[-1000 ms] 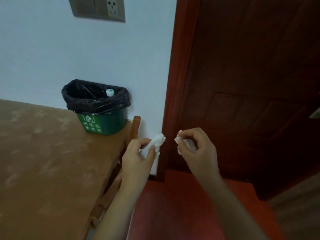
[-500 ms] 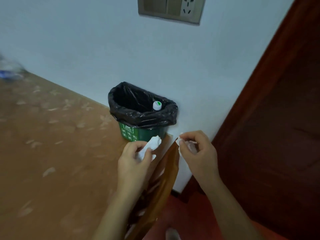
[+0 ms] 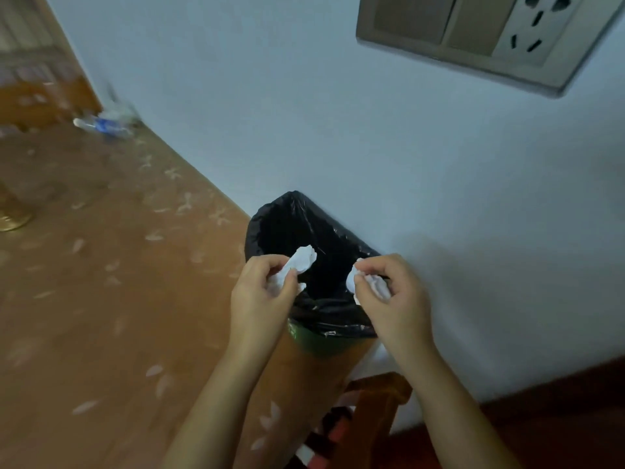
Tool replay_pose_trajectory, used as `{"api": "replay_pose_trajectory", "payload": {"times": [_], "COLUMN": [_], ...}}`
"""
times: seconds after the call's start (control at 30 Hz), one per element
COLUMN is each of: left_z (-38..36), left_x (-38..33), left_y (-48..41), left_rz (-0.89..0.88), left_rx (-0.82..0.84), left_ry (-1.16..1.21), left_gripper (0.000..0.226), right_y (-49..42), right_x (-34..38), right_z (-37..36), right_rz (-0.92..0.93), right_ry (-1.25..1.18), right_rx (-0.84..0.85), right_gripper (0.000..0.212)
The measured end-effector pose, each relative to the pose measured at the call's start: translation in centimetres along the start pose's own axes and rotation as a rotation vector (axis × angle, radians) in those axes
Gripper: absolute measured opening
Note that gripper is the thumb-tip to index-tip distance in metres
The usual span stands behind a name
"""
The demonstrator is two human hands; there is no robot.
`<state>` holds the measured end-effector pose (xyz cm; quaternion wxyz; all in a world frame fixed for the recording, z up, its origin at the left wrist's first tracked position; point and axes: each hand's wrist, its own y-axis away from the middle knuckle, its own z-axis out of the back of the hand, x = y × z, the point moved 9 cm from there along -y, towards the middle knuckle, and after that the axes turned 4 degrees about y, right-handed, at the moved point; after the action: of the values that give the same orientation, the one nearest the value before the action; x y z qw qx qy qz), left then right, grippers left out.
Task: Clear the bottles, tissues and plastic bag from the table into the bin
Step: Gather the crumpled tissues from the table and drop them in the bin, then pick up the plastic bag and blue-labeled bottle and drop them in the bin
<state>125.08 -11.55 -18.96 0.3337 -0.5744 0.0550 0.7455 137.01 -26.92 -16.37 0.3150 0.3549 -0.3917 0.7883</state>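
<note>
While two crumpled tissues hang over the bin (image 3: 333,319), each is pinched in its own hand; the left tissue (image 3: 299,265) sits in the left hand (image 3: 262,299), the right tissue (image 3: 370,286) in the right hand (image 3: 394,299); the black-lined mouth lies directly below and just ahead, both hands about equally near; a bottle (image 3: 101,125) lies far off on the table (image 3: 101,299).

Bin (image 3: 318,346): green body mostly hidden behind left hand (image 3: 260,299) and right hand (image 3: 395,299); inside of black liner (image 3: 297,221) too dark to read. Left tissue (image 3: 302,260), right tissue (image 3: 373,286): each partly buried in its grip. Plastic bottle (image 3: 101,125) blurred, label illegible. Gold base (image 3: 12,221) cut by left edge. Switch-and-socket plate (image 3: 473,38) cut by top edge.
</note>
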Motion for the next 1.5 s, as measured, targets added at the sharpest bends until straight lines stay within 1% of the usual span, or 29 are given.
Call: {"api": "replay_pose_trajectory", "payload": {"times": [0.13, 0.33, 0.5, 0.63, 0.77, 0.9, 1.13, 1.37, 1.5], "left_z": [-1.4, -2.8, -2.7, -2.9, -3.0, -2.4, -1.3, 0.0, 1.5], "left_x": [0.4, 1.1, 1.0, 1.3, 0.9, 0.5, -0.2, 0.1, 0.2], "left_y": [-2.3, -3.6, -3.4, -3.1, -2.4, -1.6, 0.3, 2.4, 4.3], "left_rz": [-0.007, 0.008, -0.034, -0.035, -0.079, -0.112, -0.155, -0.097, -0.074], "left_rx": [-0.027, -0.025, -0.009, 0.029, 0.053, 0.041, 0.021, -0.016, -0.058], "left_ry": [-0.079, -0.205, -0.281, -0.322, -0.398, -0.468, -0.576, -0.656, -0.677], "left_gripper": [0.014, 0.013, 0.02, 0.03, 0.036, 0.036, 0.034, 0.035, 0.036], "right_y": [-3.3, -5.9, -6.1, -5.8, -5.2, -4.3, -2.8, -0.7, 0.8], "right_x": [-0.9, -2.0, -2.5, -1.8, -1.6, -1.2, -0.9, 0.3, 1.6], "right_z": [-1.6, -3.7, -5.1, -5.5, -5.6, -5.9, -6.5, -7.4, -7.9], "right_rz": [0.036, 0.087, 0.101, 0.181, 0.207, 0.264, 0.309, 0.415, 0.458], "right_ry": [-0.078, -0.085, -0.065, 0.012, 0.072, 0.156, 0.263, 0.401, 0.409], "right_rx": [0.048, 0.128, 0.213, 0.25, 0.256, 0.269, 0.316, 0.373, 0.396], "right_gripper": [0.013, 0.015, 0.017, 0.022, 0.024, 0.027, 0.03, 0.033, 0.034]}}
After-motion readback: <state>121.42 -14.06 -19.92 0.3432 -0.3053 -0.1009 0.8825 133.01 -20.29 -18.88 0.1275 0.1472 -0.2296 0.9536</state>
